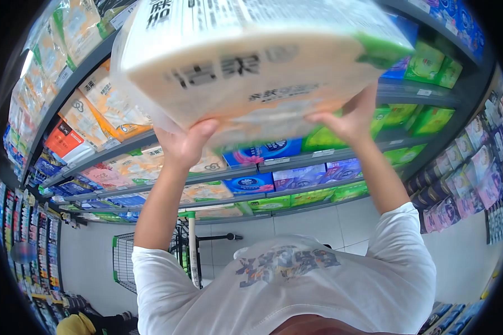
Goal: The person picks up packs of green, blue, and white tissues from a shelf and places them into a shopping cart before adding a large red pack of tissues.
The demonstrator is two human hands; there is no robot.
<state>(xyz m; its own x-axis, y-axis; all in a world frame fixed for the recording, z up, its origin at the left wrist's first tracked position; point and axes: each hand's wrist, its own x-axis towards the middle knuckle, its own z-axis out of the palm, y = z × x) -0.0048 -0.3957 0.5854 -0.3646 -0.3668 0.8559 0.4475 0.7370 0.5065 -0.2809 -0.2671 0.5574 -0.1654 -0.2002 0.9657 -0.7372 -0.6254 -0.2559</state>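
Note:
A large tissue pack (251, 84), cream and orange with green corners and dark lettering, is held up at the top of the view, partly blurred. My left hand (185, 142) grips its lower left edge, thumb on the near face. On the lower right edge my right hand (346, 120) has hold of it, its thumb also on the near face. The other fingers of both hands are mostly hidden behind the pack. Both forearms are raised in front of the shelves.
Shelves (207, 181) of tissue packs curve across the view. Below them a shopping cart (126, 259) with green trim stands on the tiled floor (296, 223). Hanging packs (458, 167) line the right. At the lower left is another person in yellow and black (78, 324).

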